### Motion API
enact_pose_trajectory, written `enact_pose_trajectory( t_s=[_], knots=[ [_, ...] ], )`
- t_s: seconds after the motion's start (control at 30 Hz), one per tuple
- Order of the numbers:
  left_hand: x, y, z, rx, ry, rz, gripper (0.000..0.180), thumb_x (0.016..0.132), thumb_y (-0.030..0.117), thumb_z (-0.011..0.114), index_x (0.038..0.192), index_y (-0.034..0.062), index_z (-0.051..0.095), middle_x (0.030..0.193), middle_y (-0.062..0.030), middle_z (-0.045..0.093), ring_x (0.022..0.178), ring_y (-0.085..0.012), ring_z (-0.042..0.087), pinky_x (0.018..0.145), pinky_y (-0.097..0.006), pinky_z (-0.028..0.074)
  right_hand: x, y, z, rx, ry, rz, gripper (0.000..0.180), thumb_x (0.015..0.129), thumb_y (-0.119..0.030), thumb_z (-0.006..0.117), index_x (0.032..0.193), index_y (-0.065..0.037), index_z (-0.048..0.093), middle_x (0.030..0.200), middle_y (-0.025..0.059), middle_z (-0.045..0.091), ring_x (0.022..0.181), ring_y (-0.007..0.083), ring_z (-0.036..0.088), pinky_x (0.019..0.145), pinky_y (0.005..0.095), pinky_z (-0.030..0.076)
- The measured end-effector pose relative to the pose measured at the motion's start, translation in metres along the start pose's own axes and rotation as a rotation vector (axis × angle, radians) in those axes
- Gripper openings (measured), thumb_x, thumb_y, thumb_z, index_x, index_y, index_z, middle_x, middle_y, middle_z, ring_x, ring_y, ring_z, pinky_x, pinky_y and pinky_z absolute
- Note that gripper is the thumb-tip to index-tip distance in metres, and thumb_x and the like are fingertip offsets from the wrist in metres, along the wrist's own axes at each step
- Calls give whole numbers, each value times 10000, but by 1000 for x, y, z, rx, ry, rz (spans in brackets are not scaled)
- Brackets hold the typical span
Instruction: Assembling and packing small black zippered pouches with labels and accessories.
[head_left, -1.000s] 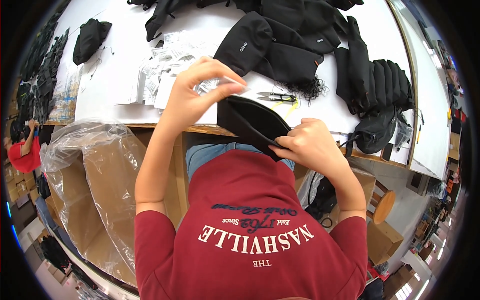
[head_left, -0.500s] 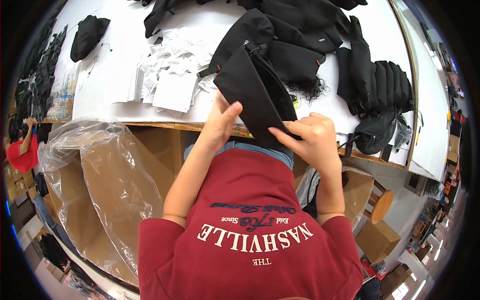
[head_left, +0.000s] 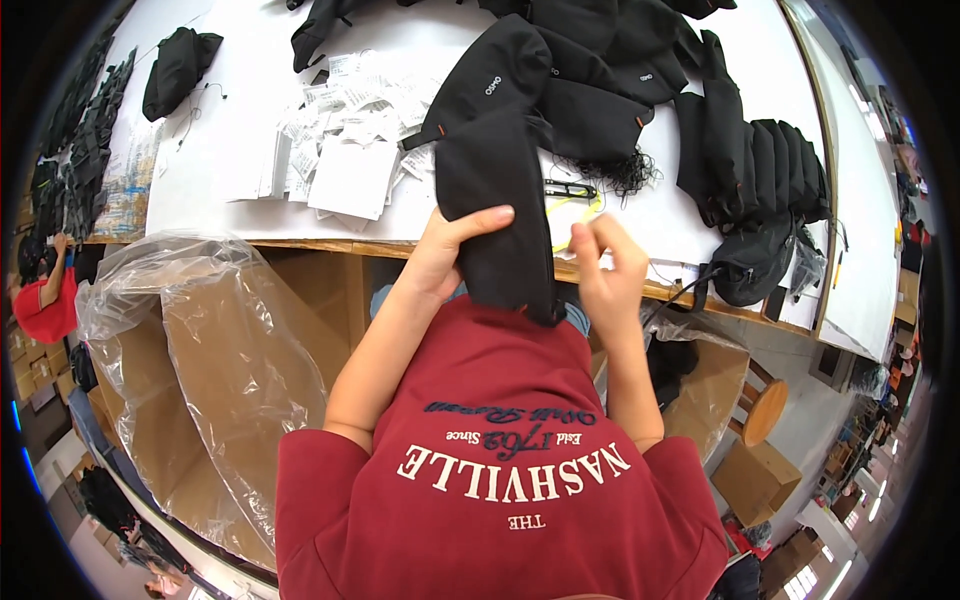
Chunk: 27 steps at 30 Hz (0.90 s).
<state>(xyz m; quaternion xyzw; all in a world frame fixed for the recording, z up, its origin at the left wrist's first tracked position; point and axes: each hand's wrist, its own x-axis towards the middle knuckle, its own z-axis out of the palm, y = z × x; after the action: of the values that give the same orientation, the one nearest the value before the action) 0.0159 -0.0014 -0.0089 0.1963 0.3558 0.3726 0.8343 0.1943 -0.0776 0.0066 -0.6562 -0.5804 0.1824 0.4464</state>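
Note:
A flat black fabric pouch [head_left: 492,190] stands tilted over the table's front edge, its lower end near my waist. My left hand [head_left: 450,245] grips its left side, thumb across the front and the other fingers behind. Just right of the pouch and apart from it, my right hand [head_left: 612,265] is closed with thumb and forefinger together; whatever they pinch is too small to make out. Black thread snips [head_left: 568,188] lie on the table beyond that hand, with a yellow cord [head_left: 590,208] running toward the fingers.
Black pouches [head_left: 590,115] are heaped at the back, with several more lined up at right [head_left: 775,170]. White paper tags [head_left: 350,175] lie left of the pouch. Cut black threads [head_left: 625,172] sit near the snips. A plastic-lined carton [head_left: 220,370] stands below the table's edge at left.
The pouch has turned from slanted with its opening showing to nearly upright with a flat face toward me. My right hand has come off it, and the snips now show.

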Motion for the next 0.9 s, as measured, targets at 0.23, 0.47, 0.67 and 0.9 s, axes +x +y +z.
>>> enact_pose_trajectory(
  t_s=[0.23, 0.47, 0.67, 0.9],
  knots=[
    [-12, 5, 22, 177, -172, -207, 519, 722, 85, 763, 1181, -28, 551, 1057, -103, 639, 943, -173, 629, 855, -292, 500, 45, -12, -16, 65, 107, -48, 131, 819, -65, 689, 933, -36, 630, 922, 67, 663, 641, 114, 593, 583, 241, 451],
    [-2, -7, 10, -19, -36, -218, 423, 768, 83, 723, 1147, -27, 570, 1017, -107, 657, 884, -183, 661, 767, -309, 545, 33, -18, -7, -62, 2, -159, 114, 740, -60, 742, 821, -70, 662, 749, 21, 648, 532, 155, 525, 543, 283, 411],
    [18, 6, -24, -266, 52, -210, 229, 824, 120, 680, 1016, -2, 649, 911, -105, 701, 770, -206, 689, 716, -327, 572, 11, -32, -6, 97, -364, -160, 101, 727, -87, 747, 810, -84, 691, 675, 17, 610, 530, 152, 505, 540, 274, 390],
    [16, 10, -27, -258, 75, -139, 237, 821, 123, 685, 1026, 9, 650, 926, -101, 700, 774, -199, 686, 727, -324, 568, 10, -34, -12, 164, -443, -126, 93, 726, -50, 745, 806, -52, 697, 731, 24, 626, 561, 127, 506, 577, 252, 407]
  ],
)
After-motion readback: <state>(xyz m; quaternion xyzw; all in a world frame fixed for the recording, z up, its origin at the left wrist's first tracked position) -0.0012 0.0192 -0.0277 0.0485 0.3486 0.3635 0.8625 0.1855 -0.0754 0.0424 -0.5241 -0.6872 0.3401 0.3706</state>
